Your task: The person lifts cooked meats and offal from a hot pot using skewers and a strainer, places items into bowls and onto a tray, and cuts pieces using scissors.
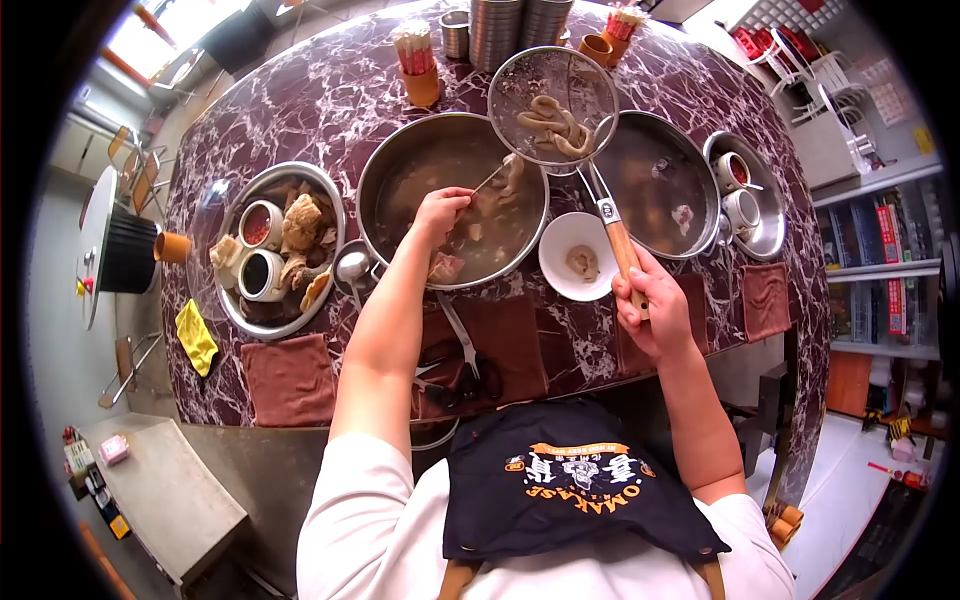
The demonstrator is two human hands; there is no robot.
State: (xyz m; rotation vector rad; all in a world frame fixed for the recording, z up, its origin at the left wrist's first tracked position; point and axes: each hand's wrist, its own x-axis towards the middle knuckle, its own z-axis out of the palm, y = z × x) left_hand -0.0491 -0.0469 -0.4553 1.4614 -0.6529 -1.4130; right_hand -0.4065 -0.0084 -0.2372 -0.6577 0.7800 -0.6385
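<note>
My left hand (443, 215) pinches a thin metal rod-like tool (487, 181) over the large left pot (366, 205) of cloudy broth. The tool's tip meets a pale strip of offal (511, 174) at the pot's right side; whether it pierces or grips the strip I cannot tell. Closed around a wooden handle, my right hand (655, 305) holds a mesh strainer (520, 90) up across the gap between both pots. Coiled pale intestine (560, 130) lies in its mesh. Below the strainer, a white bowl (552, 285) contains a small pale piece.
A second pot (714, 205) of broth stands right. On the left, a metal basin (337, 215) holds meat and two sauce jars; a ladle (352, 268) lies beside it. Scissors (460, 335) rest on a brown cloth (525, 350). Chopstick holders (421, 88) and metal cups (495, 35) line the back.
</note>
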